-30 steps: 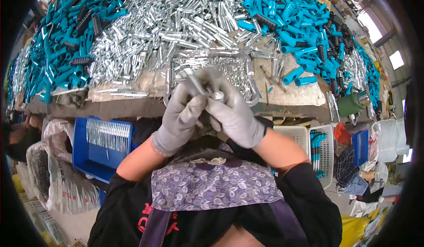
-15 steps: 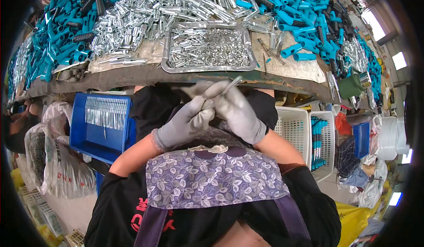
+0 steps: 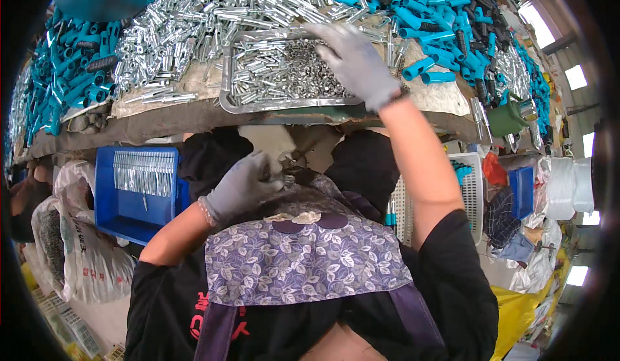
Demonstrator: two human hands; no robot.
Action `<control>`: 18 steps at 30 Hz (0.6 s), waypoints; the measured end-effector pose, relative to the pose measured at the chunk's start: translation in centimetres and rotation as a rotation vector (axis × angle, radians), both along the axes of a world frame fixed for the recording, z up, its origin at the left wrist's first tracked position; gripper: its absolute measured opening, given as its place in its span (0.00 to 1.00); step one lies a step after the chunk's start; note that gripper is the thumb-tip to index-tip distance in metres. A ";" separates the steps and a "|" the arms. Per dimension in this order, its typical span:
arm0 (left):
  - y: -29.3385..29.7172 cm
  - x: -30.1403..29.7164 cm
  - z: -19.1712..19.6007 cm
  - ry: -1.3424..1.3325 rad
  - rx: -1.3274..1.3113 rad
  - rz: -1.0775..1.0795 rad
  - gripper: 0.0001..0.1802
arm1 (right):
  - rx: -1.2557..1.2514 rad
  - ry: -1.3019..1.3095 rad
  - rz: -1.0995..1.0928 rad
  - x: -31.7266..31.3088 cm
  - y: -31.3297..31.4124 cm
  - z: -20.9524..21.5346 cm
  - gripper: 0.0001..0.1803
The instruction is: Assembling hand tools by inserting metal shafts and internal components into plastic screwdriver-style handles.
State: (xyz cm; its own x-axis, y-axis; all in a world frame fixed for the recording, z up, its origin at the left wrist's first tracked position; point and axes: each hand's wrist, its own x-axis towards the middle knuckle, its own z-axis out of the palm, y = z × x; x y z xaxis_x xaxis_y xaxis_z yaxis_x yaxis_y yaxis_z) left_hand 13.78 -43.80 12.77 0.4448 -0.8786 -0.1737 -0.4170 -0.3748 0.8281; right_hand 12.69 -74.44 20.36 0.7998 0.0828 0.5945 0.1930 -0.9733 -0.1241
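My right hand [image 3: 358,64], in a grey work glove, reaches over the right part of a metal tray [image 3: 227,80]. Its fingers are stretched toward the heap of silvery metal tubes [image 3: 271,6] behind the tray, with no object visible in them. Small pins and short metal pieces fill the tray. Close to my lap, my left hand [image 3: 242,183], also gloved, has its fingers curled shut. Shiny metal [image 3: 289,180] shows at its fingertips, too small to name.
Teal plastic sleeves [image 3: 81,70] are heaped at left, with more teal sleeves [image 3: 439,44] at right. Below the bench edge stand a blue bin [image 3: 126,222] holding lined-up metal rods and a white basket [image 3: 476,199]. A green cup [image 3: 507,119] sits on the bench's right.
My right hand has left the left one and moved up over the tray. The metal rod seen in my hands earlier no longer shows there. My left hand has shifted slightly left.
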 end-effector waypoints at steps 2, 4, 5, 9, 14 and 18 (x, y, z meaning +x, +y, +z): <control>1.6 0.5 0.1 -0.026 -0.088 -0.070 0.16 | -0.164 0.177 0.007 2.9 -2.3 -0.9 0.18; 3.7 1.4 -0.3 -0.136 0.203 -0.339 0.16 | -0.329 0.353 0.025 3.7 -2.9 -0.8 0.21; 4.8 1.2 -0.7 -0.170 0.191 -0.351 0.15 | -0.194 0.364 0.002 3.8 -2.7 -0.3 0.21; 5.7 1.1 -0.9 0.529 -0.019 0.144 0.11 | 0.294 0.266 0.061 -0.6 -0.9 2.7 0.18; 5.7 3.2 4.0 0.764 -0.477 0.364 0.07 | 0.644 0.499 0.350 -6.1 6.2 2.4 0.13; 6.4 2.0 5.2 0.658 -0.480 0.376 0.08 | 0.776 0.508 0.458 -6.4 9.7 1.2 0.13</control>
State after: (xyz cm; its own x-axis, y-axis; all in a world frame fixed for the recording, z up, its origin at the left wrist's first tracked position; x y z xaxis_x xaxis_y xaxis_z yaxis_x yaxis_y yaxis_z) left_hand 15.76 -37.36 17.97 0.6582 -0.7384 -0.1467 0.2782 0.0575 0.9588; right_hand 6.30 -64.74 21.60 0.9598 0.1804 0.2150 0.2741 -0.4368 -0.8568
